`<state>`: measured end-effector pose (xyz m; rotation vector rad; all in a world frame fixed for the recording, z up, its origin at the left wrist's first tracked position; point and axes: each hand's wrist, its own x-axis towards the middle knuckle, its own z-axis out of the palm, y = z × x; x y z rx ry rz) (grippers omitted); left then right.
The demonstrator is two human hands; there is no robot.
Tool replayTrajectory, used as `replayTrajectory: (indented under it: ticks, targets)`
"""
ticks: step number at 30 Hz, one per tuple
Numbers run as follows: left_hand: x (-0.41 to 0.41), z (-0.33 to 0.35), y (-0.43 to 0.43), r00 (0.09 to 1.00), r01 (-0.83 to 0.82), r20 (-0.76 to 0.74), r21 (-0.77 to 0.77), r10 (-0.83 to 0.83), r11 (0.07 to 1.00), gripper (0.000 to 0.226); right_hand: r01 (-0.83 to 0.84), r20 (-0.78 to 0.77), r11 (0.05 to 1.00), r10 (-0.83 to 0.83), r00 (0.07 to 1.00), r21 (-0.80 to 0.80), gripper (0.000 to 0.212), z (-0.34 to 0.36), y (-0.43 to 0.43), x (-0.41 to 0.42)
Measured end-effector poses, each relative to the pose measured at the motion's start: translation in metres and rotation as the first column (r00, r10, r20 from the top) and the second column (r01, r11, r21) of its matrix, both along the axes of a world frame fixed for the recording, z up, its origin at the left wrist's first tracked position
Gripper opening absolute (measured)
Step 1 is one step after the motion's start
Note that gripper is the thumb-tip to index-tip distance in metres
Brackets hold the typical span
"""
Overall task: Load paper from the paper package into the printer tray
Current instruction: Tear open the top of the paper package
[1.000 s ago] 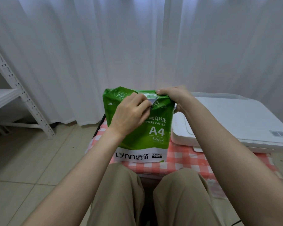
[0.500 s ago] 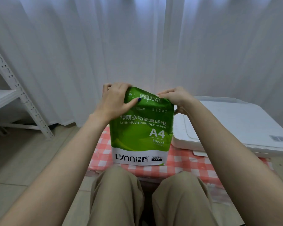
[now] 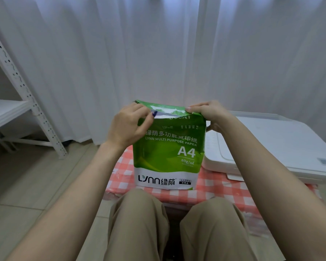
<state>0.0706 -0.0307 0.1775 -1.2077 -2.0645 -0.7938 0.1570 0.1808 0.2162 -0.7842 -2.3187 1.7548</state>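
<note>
Peeled further back than before, the top flap of the paper package [image 3: 167, 147] gapes. The left hand [image 3: 128, 127] and right hand [image 3: 205, 113] pinch it as it stands upright on the table [image 3: 215, 185], just beside the printer [image 3: 271, 144].

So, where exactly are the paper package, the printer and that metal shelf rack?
paper package [image 3: 167, 147]: head view, on its green front face.
printer [image 3: 280, 132]: head view, on its white lid.
shelf rack [image 3: 28, 95]: head view, on its slanted perforated upright.
</note>
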Motion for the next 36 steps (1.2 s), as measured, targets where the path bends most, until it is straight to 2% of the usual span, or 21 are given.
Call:
replayTrajectory:
  ticks: [3, 4, 6, 8, 10, 11, 15, 20, 22, 27, 31, 36]
  targets:
    - [0.001, 0.019, 0.005, 0.931, -0.047, 0.362, 0.233, -0.041, 0.971, 0.035, -0.098, 0.015, 0.993, 0.097, 0.995, 0.061, 0.026, 0.0, 0.006, 0.006]
    - [-0.002, 0.025, 0.006, 0.89, -0.097, 0.455, 0.233, -0.02, 0.968, 0.026, -0.149, 0.027, 0.987, 0.148, 0.989, 0.062, 0.028, 0.001, 0.008, 0.009]
    - [-0.008, 0.036, 0.008, 0.847, -0.146, 0.526, 0.09, 0.078, 0.985, 0.014, -0.249, 0.068, 0.966, 0.244, 0.967, 0.067, 0.039, 0.003, 0.011, 0.014]
    - [-0.012, 0.042, 0.006, 0.754, -0.079, 0.651, -0.041, 0.086, 0.996, 0.017, -0.314, 0.113, 0.944, 0.302, 0.947, 0.104, 0.046, 0.005, 0.013, 0.015]
    - [-0.011, 0.043, 0.003, 0.616, 0.004, 0.787, -0.064, 0.048, 0.998, 0.02, -0.327, 0.122, 0.937, 0.313, 0.942, 0.121, 0.047, 0.007, 0.012, 0.015]
    - [-0.011, 0.042, 0.002, 0.582, -0.001, 0.813, -0.045, 0.037, 0.999, 0.02, -0.324, 0.12, 0.937, 0.309, 0.943, 0.132, 0.045, 0.007, 0.011, 0.014]
    - [-0.009, 0.04, 0.0, 0.612, -0.096, 0.78, -0.093, 0.132, 0.991, 0.033, -0.318, 0.122, 0.92, 0.297, 0.947, 0.231, 0.034, 0.013, 0.004, 0.014]
    - [0.0, 0.047, 0.005, 0.66, -0.076, 0.727, -0.188, 0.191, 0.979, 0.036, -0.264, 0.101, 0.895, 0.244, 0.965, 0.36, 0.026, 0.02, -0.003, 0.015]
    - [0.003, 0.049, 0.007, 0.675, -0.115, 0.705, -0.192, 0.218, 0.975, 0.037, -0.22, 0.08, 0.895, 0.205, 0.975, 0.389, 0.025, 0.021, -0.003, 0.016]
    - [0.001, 0.054, 0.006, 0.709, -0.294, 0.625, -0.16, 0.328, 0.942, 0.039, -0.17, 0.057, 0.915, 0.16, 0.985, 0.366, 0.023, 0.025, -0.001, 0.019]
    - [0.001, 0.055, 0.008, 0.687, -0.283, 0.668, -0.116, 0.286, 0.952, 0.048, -0.189, 0.08, 0.901, 0.172, 0.982, 0.391, 0.032, 0.028, -0.002, 0.02]
    - [0.004, 0.052, 0.001, 0.7, -0.275, 0.652, -0.131, 0.292, 0.953, 0.061, -0.172, -0.021, 0.926, 0.19, 0.982, 0.337, 0.014, 0.029, -0.001, 0.018]
